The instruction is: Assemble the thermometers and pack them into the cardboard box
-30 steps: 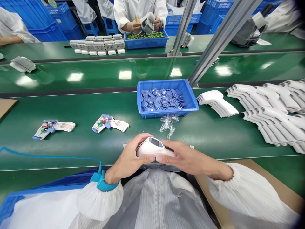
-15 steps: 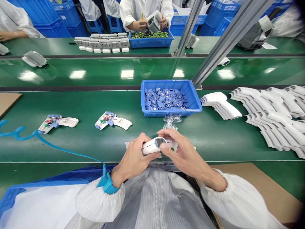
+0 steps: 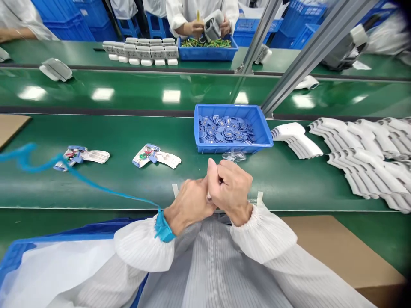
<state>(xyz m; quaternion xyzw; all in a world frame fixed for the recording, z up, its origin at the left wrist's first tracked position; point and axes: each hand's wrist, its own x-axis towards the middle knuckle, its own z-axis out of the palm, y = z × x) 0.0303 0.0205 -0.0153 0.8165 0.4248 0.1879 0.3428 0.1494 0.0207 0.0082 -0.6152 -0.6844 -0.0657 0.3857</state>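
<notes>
My left hand [image 3: 192, 197] is closed, back of the hand up, at the near edge of the green bench. My right hand [image 3: 231, 185] is a fist pressed against it, thumb on top. Between them only a sliver of the white forehead thermometer [image 3: 209, 196] shows; the hands hide the rest. A blue wrist strap [image 3: 164, 229] with a coiled cord circles my left wrist. Beyond my hands sits a blue bin [image 3: 234, 148] of small blue plastic parts [image 3: 224, 130], with a clear plastic bag [image 3: 234, 156] by its front wall.
Two opened thermometer halves with wiring [image 3: 156, 155] [image 3: 81, 157] lie to the left. White housings [image 3: 300, 139] are nested at the right, with several more stacks [image 3: 369, 171] beyond. A slanted metal post [image 3: 302, 60] rises behind the bin. Across the line, a person [image 3: 202, 21] handles a device.
The thermometer's screen was visible between my hands; now they have come together and cover it. My right hand has turned and closed into a fist. The view has shifted slightly.
</notes>
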